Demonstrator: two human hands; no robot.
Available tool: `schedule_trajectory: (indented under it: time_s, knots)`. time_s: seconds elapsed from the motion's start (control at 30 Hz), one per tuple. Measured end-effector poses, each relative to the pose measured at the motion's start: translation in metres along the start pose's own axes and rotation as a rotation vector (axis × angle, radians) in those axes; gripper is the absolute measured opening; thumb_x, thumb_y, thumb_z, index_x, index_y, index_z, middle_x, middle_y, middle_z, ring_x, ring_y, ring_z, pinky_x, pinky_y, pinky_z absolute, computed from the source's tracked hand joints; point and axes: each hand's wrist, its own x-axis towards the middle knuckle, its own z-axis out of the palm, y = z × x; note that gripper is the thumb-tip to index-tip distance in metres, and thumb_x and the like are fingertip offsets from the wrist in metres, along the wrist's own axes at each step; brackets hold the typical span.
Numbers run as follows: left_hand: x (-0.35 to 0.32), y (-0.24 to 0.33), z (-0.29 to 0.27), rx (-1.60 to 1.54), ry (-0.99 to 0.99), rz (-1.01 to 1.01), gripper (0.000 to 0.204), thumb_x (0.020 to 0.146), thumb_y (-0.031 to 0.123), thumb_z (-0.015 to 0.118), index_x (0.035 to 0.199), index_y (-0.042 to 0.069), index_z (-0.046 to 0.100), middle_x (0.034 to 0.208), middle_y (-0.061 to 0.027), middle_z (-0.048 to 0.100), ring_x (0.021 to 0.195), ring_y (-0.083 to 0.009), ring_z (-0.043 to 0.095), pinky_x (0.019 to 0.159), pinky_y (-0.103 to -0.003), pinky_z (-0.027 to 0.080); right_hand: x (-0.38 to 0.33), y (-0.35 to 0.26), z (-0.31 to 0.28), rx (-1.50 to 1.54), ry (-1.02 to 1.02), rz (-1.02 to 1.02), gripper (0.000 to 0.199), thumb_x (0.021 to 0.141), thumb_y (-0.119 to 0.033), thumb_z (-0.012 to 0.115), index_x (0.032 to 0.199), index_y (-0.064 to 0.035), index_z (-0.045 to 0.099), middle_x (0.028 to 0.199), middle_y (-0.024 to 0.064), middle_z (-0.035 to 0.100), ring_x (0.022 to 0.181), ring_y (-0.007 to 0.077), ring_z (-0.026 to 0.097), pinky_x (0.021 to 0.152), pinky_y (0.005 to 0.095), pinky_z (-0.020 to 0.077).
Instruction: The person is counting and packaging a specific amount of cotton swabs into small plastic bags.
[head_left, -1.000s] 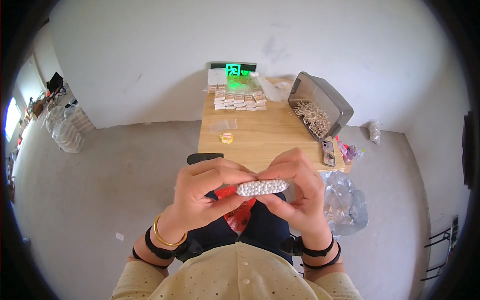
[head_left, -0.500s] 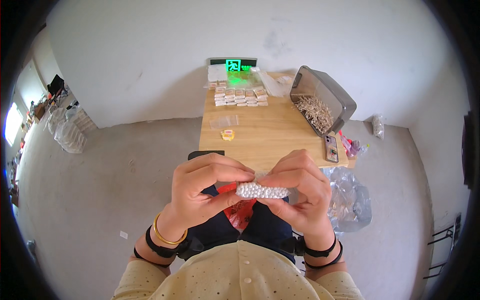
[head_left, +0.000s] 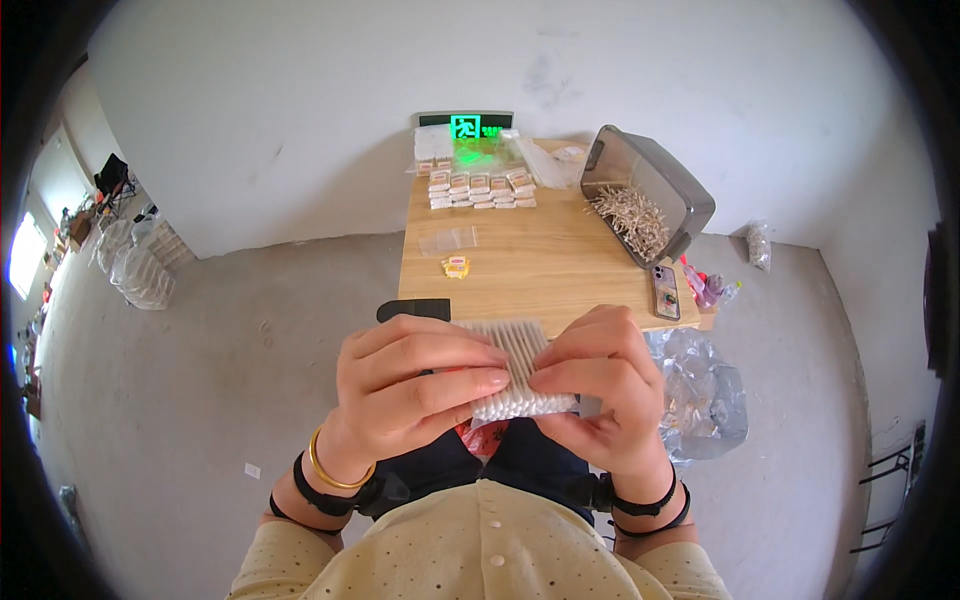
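Observation:
Both of my hands hold a bundle of cotton swabs in front of my chest, below the near edge of the wooden table. My left hand wraps the bundle's left side with fingers over its top. My right hand grips the right side. The white tips show along the bundle's lower edge and the sticks fan upward toward the table.
On the table are rows of small packed stacks, an empty clear bag, a small yellow item, a phone and a tilted grey bin of loose sticks. A clear plastic bag lies on the floor at right.
The bundle has turned from end-on, showing only its tips, to flat, with the sticks' length now facing me. Both hands stayed closed on it.

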Motion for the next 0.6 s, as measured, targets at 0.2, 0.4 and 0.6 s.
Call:
schedule_trajectory:
  time_s: [0.2,0.4,0.6]
  knots:
    - [-0.003,-0.001,0.002,0.120,0.053,-0.075,0.034,0.072,0.000,0.082,0.101,0.012,0.069,0.106,-0.0046,0.071,0.089,-0.0221,0.070,0.074,-0.030,0.056,-0.008,0.006,0.004,-0.122,0.064,-0.091,0.040,0.062,-0.007,0.080,0.101,-0.0177,0.073,0.109,0.0031,0.062,0.095,0.0262,0.056,0.081,0.0390,0.0457]
    - [-0.012,0.003,0.007,-0.437,0.061,-0.723,0.049,0.096,0.018,0.072,0.135,0.002,0.048,0.107,-0.0082,0.066,0.099,-0.0160,0.065,0.088,-0.032,0.052,-0.011,0.007,0.006,-0.133,0.114,-0.108,0.038,0.064,-0.008,0.081,0.099,-0.0200,0.074,0.109,0.0024,0.061,0.094,0.0256,0.056,0.082,0.0383,0.0458]
    - [-0.005,0.001,0.003,-1.084,-0.069,-0.972,0.062,0.098,0.008,0.063,0.151,0.003,0.032,0.104,-0.0076,0.061,0.092,-0.0106,0.059,0.080,-0.025,0.048,-0.013,0.009,0.008,-0.173,0.123,-0.108,0.038,0.064,-0.007,0.083,0.097,-0.0208,0.073,0.107,0.0022,0.061,0.095,0.0254,0.056,0.081,0.0380,0.0454]
